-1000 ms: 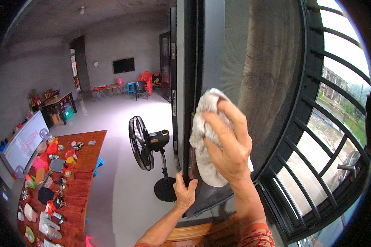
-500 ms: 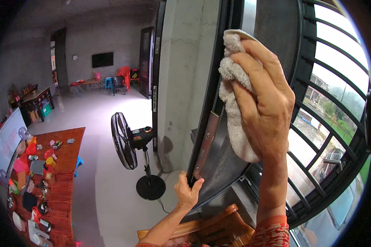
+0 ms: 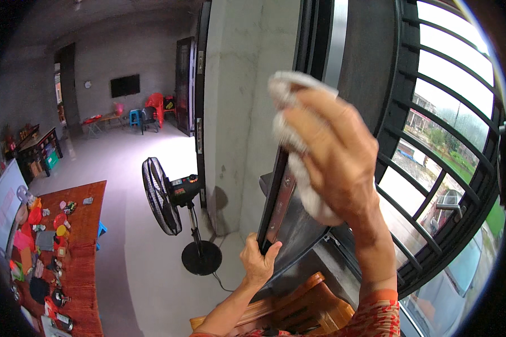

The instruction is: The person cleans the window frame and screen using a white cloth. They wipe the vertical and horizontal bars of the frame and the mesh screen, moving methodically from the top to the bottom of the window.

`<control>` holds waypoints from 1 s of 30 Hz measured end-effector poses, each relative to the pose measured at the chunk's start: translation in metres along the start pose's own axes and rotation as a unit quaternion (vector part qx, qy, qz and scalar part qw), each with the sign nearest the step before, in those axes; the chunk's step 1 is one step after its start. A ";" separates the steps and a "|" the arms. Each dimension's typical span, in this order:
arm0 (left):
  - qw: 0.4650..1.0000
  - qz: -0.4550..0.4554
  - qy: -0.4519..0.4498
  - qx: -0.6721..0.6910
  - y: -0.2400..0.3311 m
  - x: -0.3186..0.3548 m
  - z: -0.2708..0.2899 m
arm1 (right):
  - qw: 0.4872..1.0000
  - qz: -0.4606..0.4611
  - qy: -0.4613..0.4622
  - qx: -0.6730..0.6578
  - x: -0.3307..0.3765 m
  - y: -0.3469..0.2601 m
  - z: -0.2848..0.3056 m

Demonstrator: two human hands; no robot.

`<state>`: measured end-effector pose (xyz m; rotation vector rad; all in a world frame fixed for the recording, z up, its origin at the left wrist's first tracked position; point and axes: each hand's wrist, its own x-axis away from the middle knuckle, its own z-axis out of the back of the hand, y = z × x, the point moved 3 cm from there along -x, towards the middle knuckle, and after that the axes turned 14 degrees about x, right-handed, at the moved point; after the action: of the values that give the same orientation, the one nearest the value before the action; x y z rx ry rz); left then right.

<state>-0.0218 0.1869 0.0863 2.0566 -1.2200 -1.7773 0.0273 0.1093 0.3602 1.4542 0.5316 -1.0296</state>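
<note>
My right hand (image 3: 337,151) bunches a soft, light white cloth (image 3: 295,112), probably limp, high against the dark window frame (image 3: 275,196), while my left hand (image 3: 257,259) clamps the frame's stiff lower edge.

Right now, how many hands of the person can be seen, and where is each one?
2. The left hand grips the lower edge of the dark window frame. The right hand is raised higher, pressing a white cloth against that frame.

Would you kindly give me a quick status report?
Left hand grips window sash edge. Right hand presses grey cloth on it. Nothing blocking.
</note>
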 end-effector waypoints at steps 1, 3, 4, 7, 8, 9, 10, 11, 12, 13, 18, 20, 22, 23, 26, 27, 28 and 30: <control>1.000 0.000 -0.002 0.001 -0.001 0.001 -0.001 | 0.998 -0.008 0.049 0.027 -0.001 0.008 -0.006; 1.000 0.001 -0.005 -0.004 -0.005 0.003 0.001 | 0.978 -0.002 0.179 0.108 -0.009 0.024 -0.006; 1.000 -0.009 -0.007 -0.008 -0.003 0.002 0.000 | 0.977 -0.051 0.188 0.087 -0.010 0.031 -0.006; 0.999 -0.026 -0.009 -0.017 -0.001 -0.002 0.003 | 0.976 -0.139 0.165 0.011 0.004 0.034 -0.018; 1.000 -0.019 -0.011 -0.007 0.000 -0.002 0.003 | 0.976 -0.150 0.156 0.009 0.012 0.032 -0.021; 1.000 -0.013 -0.013 0.002 0.000 -0.002 0.003 | 0.976 -0.160 0.149 0.006 0.019 0.027 -0.019; 1.000 -0.015 -0.012 0.004 -0.001 0.000 0.000 | 0.976 -0.178 0.128 0.016 0.024 0.020 -0.014; 1.000 -0.018 -0.011 -0.001 -0.003 0.000 -0.001 | 0.975 -0.192 0.110 0.031 0.031 0.014 -0.014; 1.000 -0.021 -0.010 -0.005 -0.005 0.001 -0.002 | 0.974 -0.196 0.112 0.017 0.038 0.008 -0.014; 1.000 -0.018 -0.012 -0.010 -0.008 0.003 -0.001 | 0.973 -0.202 0.114 0.001 0.045 0.003 -0.017; 1.000 -0.003 -0.024 0.015 -0.018 0.005 0.010 | 0.971 -0.210 0.113 -0.012 0.069 -0.023 -0.020; 1.000 0.023 -0.010 0.019 -0.013 0.001 0.011 | 0.966 -0.244 0.077 -0.038 0.085 -0.037 -0.021; 0.999 0.026 0.006 0.034 -0.009 -0.001 0.006 | 0.965 -0.253 0.040 -0.049 0.105 -0.049 -0.019; 1.000 0.017 0.007 0.025 -0.010 -0.001 0.006 | 0.968 -0.219 0.075 -0.093 0.118 -0.054 -0.022; 1.000 -0.002 0.011 0.000 -0.009 -0.001 0.003 | 0.969 -0.233 -0.003 -0.078 0.145 -0.078 -0.013; 1.000 -0.011 0.015 -0.005 -0.008 -0.002 0.001 | 0.967 -0.236 -0.004 -0.096 0.154 -0.082 -0.013; 1.000 -0.021 0.016 -0.015 -0.007 -0.003 0.001 | 0.966 -0.239 -0.006 -0.102 0.160 -0.087 -0.013; 0.999 -0.012 0.031 -0.023 -0.014 -0.001 0.003 | 0.968 -0.231 0.015 -0.098 0.162 -0.091 -0.016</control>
<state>-0.0179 0.1972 0.0781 2.0931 -1.1308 -1.7222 0.0384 0.1010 0.1742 1.1955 0.9970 -1.2768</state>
